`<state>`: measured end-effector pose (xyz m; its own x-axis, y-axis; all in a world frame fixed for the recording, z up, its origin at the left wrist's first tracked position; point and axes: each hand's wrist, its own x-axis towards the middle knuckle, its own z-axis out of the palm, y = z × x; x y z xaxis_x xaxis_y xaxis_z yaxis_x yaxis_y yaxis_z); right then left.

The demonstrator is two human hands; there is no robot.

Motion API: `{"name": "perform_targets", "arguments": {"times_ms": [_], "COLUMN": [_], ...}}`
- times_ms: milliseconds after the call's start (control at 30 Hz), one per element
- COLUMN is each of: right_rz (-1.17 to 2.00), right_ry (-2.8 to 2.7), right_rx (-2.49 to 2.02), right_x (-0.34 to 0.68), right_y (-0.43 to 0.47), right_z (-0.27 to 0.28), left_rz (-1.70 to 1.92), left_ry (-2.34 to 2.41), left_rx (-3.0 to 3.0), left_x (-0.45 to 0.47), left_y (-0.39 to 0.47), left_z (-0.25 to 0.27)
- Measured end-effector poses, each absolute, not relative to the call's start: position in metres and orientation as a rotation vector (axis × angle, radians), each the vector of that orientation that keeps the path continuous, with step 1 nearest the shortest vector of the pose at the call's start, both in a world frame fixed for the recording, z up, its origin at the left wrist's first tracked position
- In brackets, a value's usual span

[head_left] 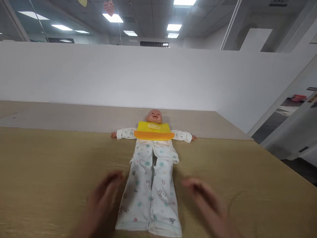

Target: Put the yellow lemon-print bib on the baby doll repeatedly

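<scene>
The doll (153,145) lies on its back on the worktop (49,165), already dressed in patterned pyjamas with a yellow bib (154,131) on. My left hand (105,198) and right hand (205,201) hover beside the trouser legs, fingers open, holding nothing.

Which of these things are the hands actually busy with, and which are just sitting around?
In hand:
- baby doll lying face up on the wooden table
- its printed white pyjamas
- yellow bib on its chest
- left hand and right hand, blurred, either side of the trouser legs, holding nothing

Just there:
- white partition wall
- ceiling lights
</scene>
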<state>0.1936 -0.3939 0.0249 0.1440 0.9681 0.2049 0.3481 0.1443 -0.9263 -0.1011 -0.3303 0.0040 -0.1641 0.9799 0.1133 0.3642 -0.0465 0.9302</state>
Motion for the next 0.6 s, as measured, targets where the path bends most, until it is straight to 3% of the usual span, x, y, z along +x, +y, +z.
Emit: {"name": "perform_targets", "arguments": {"times_ms": [133,300,600], "right_rz": [0.913,1.043,1.110], "right_ry": [-0.968,-0.579,-0.587], "right_rx": [-1.297,-1.185,-1.394], "right_x": [0.215,0.219,0.219], "right_y": [-0.285,-0.181,-0.073], "right_z": [0.040,0.041,0.028], "left_rz": [1.543,1.462,1.069], "left_ry": [1.316,1.308,1.274], "left_rx": [1.155,0.930,0.757], "left_x": [-0.080,-0.064,-0.032], "left_y": [-0.221,-0.123,-0.029], "left_z": [0.029,0.041,0.036]}}
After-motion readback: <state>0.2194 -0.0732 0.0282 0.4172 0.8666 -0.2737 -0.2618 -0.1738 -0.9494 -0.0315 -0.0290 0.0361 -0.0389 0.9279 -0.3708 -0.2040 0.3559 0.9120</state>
